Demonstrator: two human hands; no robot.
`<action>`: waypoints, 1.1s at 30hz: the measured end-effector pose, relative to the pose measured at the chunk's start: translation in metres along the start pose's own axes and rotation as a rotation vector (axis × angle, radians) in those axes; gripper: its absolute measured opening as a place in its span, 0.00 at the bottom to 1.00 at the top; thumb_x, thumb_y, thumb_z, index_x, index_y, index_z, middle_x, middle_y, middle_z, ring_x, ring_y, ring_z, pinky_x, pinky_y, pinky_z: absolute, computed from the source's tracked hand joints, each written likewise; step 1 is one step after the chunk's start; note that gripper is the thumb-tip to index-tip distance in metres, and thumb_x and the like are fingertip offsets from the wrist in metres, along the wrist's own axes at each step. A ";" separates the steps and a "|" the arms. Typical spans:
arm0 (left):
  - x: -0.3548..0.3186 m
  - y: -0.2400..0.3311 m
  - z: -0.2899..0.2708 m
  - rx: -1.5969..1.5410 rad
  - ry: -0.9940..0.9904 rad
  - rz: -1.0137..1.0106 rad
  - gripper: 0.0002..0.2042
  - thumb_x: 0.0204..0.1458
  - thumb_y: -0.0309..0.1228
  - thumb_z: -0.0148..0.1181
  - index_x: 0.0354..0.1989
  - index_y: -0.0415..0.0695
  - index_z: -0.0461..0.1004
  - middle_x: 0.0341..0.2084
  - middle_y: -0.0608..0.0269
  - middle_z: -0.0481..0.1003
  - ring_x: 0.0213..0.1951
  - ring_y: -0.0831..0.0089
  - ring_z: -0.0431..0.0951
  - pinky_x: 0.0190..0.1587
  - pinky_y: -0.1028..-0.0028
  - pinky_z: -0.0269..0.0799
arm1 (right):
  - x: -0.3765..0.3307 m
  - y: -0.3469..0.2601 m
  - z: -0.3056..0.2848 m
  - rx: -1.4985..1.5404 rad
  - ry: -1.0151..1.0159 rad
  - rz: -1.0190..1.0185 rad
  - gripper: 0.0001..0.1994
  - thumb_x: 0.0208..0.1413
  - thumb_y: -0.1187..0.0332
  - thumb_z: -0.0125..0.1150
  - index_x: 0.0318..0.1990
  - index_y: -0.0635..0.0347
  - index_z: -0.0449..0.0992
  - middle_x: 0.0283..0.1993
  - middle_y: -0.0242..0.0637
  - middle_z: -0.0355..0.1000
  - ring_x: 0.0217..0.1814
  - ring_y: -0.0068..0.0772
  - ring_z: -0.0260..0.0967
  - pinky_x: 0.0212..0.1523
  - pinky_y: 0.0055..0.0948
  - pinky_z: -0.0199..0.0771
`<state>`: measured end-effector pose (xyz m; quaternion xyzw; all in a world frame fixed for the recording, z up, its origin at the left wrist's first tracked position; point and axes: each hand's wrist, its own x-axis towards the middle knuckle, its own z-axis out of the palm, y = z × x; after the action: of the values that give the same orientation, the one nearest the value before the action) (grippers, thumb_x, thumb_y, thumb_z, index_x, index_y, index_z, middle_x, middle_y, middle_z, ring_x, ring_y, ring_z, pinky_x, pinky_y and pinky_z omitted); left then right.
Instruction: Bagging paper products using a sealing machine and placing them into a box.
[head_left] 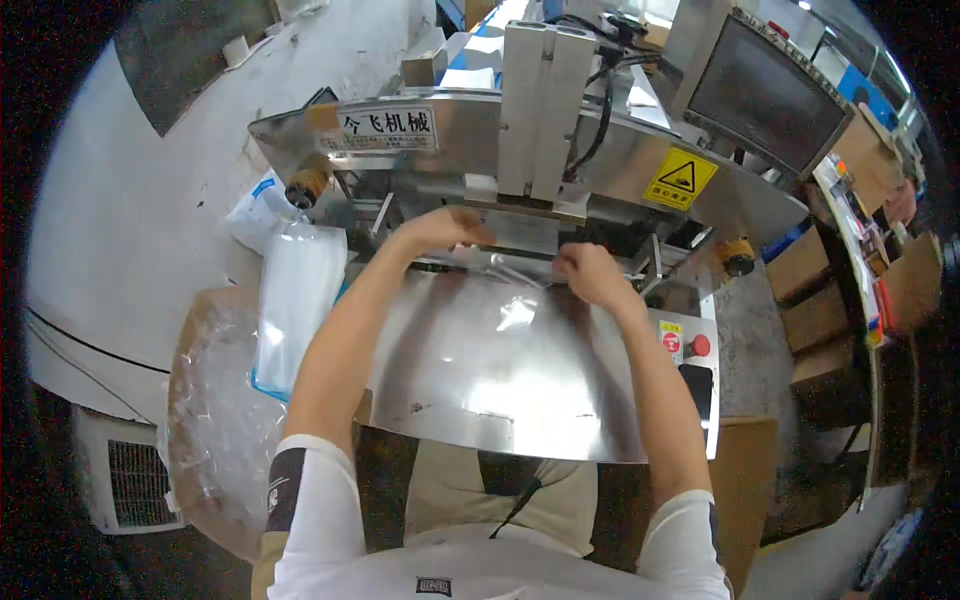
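My left hand (441, 228) and my right hand (590, 274) both reach to the mouth of a steel machine (560, 160). Between them they hold a clear plastic bag (520, 268) stretched across the slot just under the machine's upright head. The bag is thin and see-through, so its edges are hard to make out. Below the hands lies the machine's shiny steel tray (500, 380), which reflects light.
A stack of clear bags (295, 300) lies left of the tray, beside a cardboard box lined with plastic film (215, 420). A red button (697, 345) sits on the machine's right side, a dark screen (765, 95) above. Cardboard boxes (815, 320) stand at right.
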<state>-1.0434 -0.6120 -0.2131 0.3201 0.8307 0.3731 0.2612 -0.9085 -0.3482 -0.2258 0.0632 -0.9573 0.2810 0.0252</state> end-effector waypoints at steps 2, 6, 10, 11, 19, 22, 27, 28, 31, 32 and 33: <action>0.018 0.016 0.000 -0.052 -0.044 -0.023 0.22 0.47 0.50 0.67 0.40 0.42 0.81 0.33 0.66 0.78 0.34 0.78 0.72 0.33 0.74 0.65 | 0.014 0.020 -0.009 0.000 0.040 0.055 0.10 0.53 0.70 0.54 0.39 0.64 0.77 0.38 0.55 0.75 0.44 0.57 0.73 0.45 0.48 0.73; 0.033 -0.015 0.022 -0.264 0.194 0.184 0.22 0.42 0.47 0.71 0.39 0.41 0.80 0.38 0.62 0.78 0.36 0.72 0.74 0.38 0.69 0.69 | 0.016 -0.021 -0.007 -0.178 0.054 0.072 0.13 0.55 0.68 0.55 0.45 0.66 0.76 0.43 0.59 0.74 0.46 0.58 0.72 0.48 0.44 0.72; 0.004 0.016 0.072 0.442 0.805 0.184 0.20 0.42 0.39 0.69 0.38 0.35 0.76 0.41 0.42 0.75 0.45 0.46 0.74 0.50 0.54 0.69 | -0.010 -0.045 0.024 -0.348 0.078 0.000 0.19 0.57 0.63 0.57 0.50 0.68 0.73 0.57 0.56 0.67 0.61 0.57 0.63 0.58 0.47 0.65; -0.020 0.036 0.085 0.577 0.767 0.141 0.22 0.43 0.36 0.67 0.44 0.35 0.74 0.42 0.41 0.74 0.45 0.43 0.73 0.50 0.54 0.68 | -0.014 -0.039 0.033 -0.391 0.183 -0.062 0.21 0.57 0.62 0.57 0.53 0.68 0.71 0.59 0.54 0.66 0.62 0.55 0.62 0.59 0.47 0.64; -0.182 0.044 0.216 0.529 0.635 0.171 0.31 0.56 0.50 0.54 0.58 0.35 0.66 0.60 0.38 0.61 0.65 0.47 0.57 0.65 0.43 0.47 | -0.012 -0.047 0.039 -0.408 0.174 -0.092 0.27 0.57 0.58 0.57 0.60 0.67 0.65 0.65 0.51 0.61 0.68 0.52 0.57 0.64 0.48 0.59; -0.181 0.044 0.222 0.526 0.677 0.160 0.31 0.56 0.49 0.54 0.58 0.34 0.66 0.60 0.38 0.61 0.65 0.47 0.57 0.65 0.43 0.47 | -0.012 -0.038 0.042 -0.405 0.208 -0.128 0.27 0.57 0.57 0.57 0.60 0.66 0.66 0.64 0.51 0.62 0.68 0.51 0.57 0.64 0.50 0.60; -0.183 0.040 0.225 0.516 0.687 0.152 0.30 0.56 0.48 0.55 0.57 0.33 0.66 0.60 0.38 0.61 0.64 0.44 0.57 0.65 0.41 0.47 | -0.013 -0.047 0.040 -0.408 0.214 -0.149 0.27 0.57 0.58 0.56 0.60 0.66 0.65 0.60 0.52 0.65 0.63 0.53 0.60 0.61 0.50 0.63; -0.183 0.040 0.226 0.502 0.688 0.144 0.30 0.56 0.48 0.55 0.57 0.33 0.65 0.59 0.37 0.62 0.64 0.42 0.57 0.65 0.40 0.46 | -0.012 -0.044 0.039 -0.410 0.217 -0.149 0.27 0.57 0.58 0.56 0.60 0.66 0.65 0.60 0.52 0.65 0.63 0.53 0.60 0.61 0.50 0.63; -0.184 0.040 0.227 0.506 0.708 0.129 0.30 0.56 0.47 0.55 0.58 0.33 0.65 0.59 0.37 0.62 0.65 0.41 0.56 0.65 0.40 0.45 | -0.009 -0.046 0.031 -0.393 0.285 -0.208 0.23 0.58 0.58 0.56 0.54 0.66 0.68 0.55 0.53 0.68 0.58 0.54 0.64 0.58 0.50 0.64; -0.184 0.039 0.228 0.508 0.708 0.119 0.30 0.56 0.47 0.55 0.58 0.33 0.65 0.59 0.37 0.62 0.65 0.41 0.56 0.65 0.40 0.45 | -0.007 -0.054 0.024 -0.414 0.235 -0.152 0.23 0.58 0.59 0.55 0.55 0.67 0.68 0.53 0.54 0.70 0.57 0.56 0.65 0.57 0.50 0.65; -0.185 0.042 0.226 0.502 0.726 0.113 0.31 0.56 0.47 0.56 0.58 0.33 0.64 0.59 0.36 0.61 0.65 0.40 0.55 0.65 0.40 0.45 | -0.006 -0.059 0.018 -0.438 0.190 -0.087 0.23 0.57 0.61 0.55 0.55 0.68 0.67 0.51 0.55 0.71 0.56 0.57 0.67 0.56 0.49 0.66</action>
<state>-0.7561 -0.6225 -0.2764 0.2666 0.9147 0.2619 -0.1538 -0.8944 -0.4061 -0.2101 0.0707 -0.9851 0.0700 0.1402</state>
